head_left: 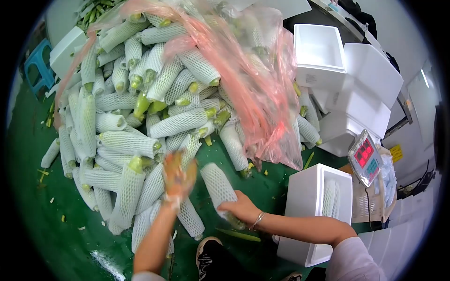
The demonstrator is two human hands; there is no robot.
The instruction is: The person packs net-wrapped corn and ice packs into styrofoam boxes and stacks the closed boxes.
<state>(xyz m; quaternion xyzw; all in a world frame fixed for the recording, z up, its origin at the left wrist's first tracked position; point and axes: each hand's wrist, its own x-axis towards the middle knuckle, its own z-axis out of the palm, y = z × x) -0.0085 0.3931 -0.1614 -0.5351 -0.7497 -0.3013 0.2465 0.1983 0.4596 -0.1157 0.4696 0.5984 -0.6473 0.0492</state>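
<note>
My right hand (pixel 240 209) is closed around the lower end of a long vegetable in a white foam net sleeve (pixel 218 187), held tilted above the green floor. My left hand (pixel 179 177), smeared by motion and orange-tinted, perhaps gloved, is over the near edge of a large heap of similar net-wrapped vegetables (pixel 129 140). Pale green ends stick out of many sleeves. Whether the left fingers grip anything is too blurred to say. Another sleeved vegetable (pixel 191 219) lies just below and between my hands.
At right, a white foam box (pixel 296 196) holds at least one sleeved vegetable. A scale display (pixel 364 154) stands beside a beige crate (pixel 370 206). Behind are more foam boxes (pixel 320 75). Pink-tinged clear plastic (pixel 253 89) drapes the heap; a blue stool (pixel 40 65) is far left.
</note>
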